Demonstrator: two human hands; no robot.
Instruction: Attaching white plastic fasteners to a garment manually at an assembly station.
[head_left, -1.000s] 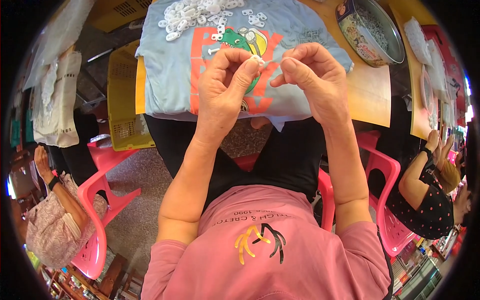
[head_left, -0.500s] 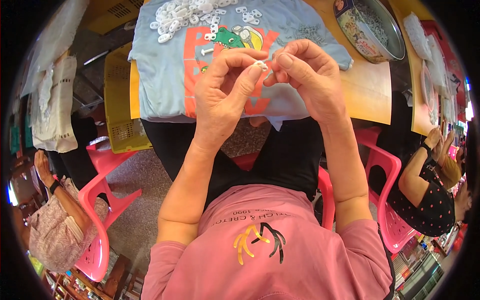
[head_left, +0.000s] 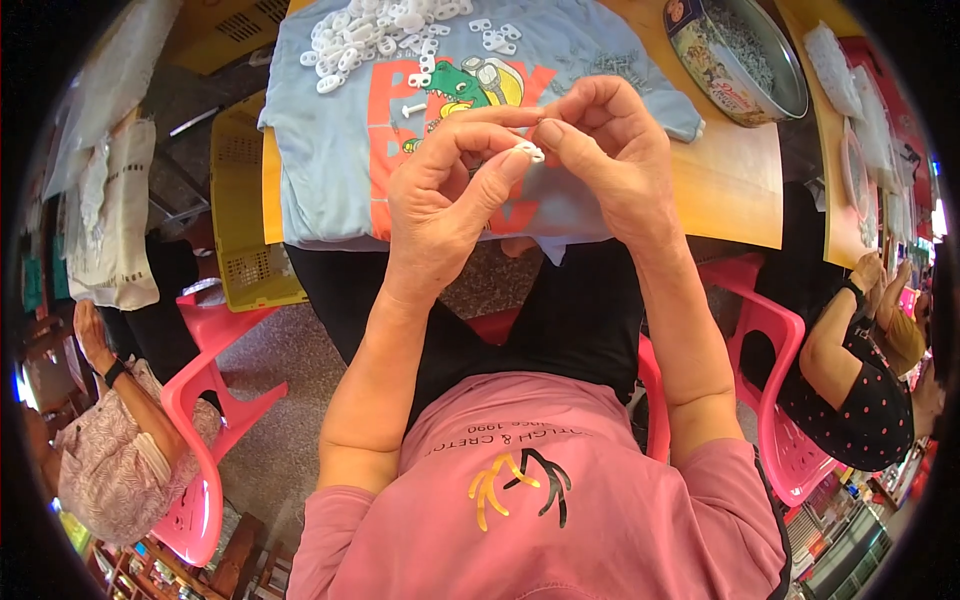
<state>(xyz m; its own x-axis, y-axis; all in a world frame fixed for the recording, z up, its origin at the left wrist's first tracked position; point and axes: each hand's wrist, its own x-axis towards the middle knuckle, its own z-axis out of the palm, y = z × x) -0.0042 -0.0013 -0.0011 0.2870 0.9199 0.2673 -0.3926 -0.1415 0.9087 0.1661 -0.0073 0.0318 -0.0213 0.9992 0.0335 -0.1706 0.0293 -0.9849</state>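
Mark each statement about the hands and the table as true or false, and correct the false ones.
1. Both hands pinch one small white piece. True.
2. The left hand rests flat on the table. False: it is raised, its grip on the piece.
3. A pile of white pieces lies on the blue shirt. True.
4. The round tin sits to the left of the shirt. False: it is on the right.
5. The right hand holds scissors. False: only the white piece.

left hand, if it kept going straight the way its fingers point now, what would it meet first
The left hand points up and right at the small white plastic piece it pinches; right behind that sit the right hand's fingertips. So the piece first, then those fingers, though depth is hard to judge.
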